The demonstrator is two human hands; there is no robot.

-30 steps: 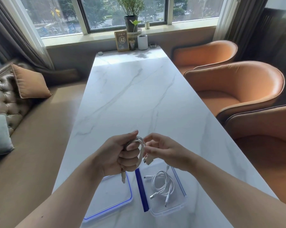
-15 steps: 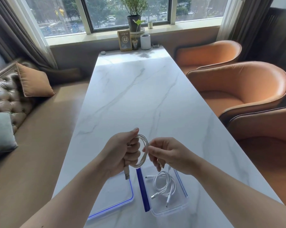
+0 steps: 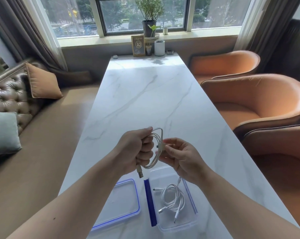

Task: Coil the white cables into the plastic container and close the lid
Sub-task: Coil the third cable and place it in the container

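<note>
My left hand (image 3: 137, 150) is closed around a white cable (image 3: 157, 150) wound into a loop, with its USB plug hanging below the fist. My right hand (image 3: 180, 156) pinches the loop's right side, near a small connector. Both hands hover above the table, just beyond a clear plastic container (image 3: 189, 223) with blue side clips. A second white cable (image 3: 173, 200) lies coiled inside the container. The blue-rimmed clear lid (image 3: 121, 204) rests flat on the table to the container's left, partly hidden by my left forearm.
The white marble table (image 3: 145, 100) runs away from me to a window sill with a plant, an "A2" sign (image 3: 138, 45) and a white cup. Orange armchairs (image 3: 258, 104) line the right side. A tufted sofa with cushions (image 3: 42, 81) stands at the left.
The loop in my left hand has grown larger and rounder. My right hand has shifted from feeding cable to pinching the loop's right side. The view has tilted slightly.
</note>
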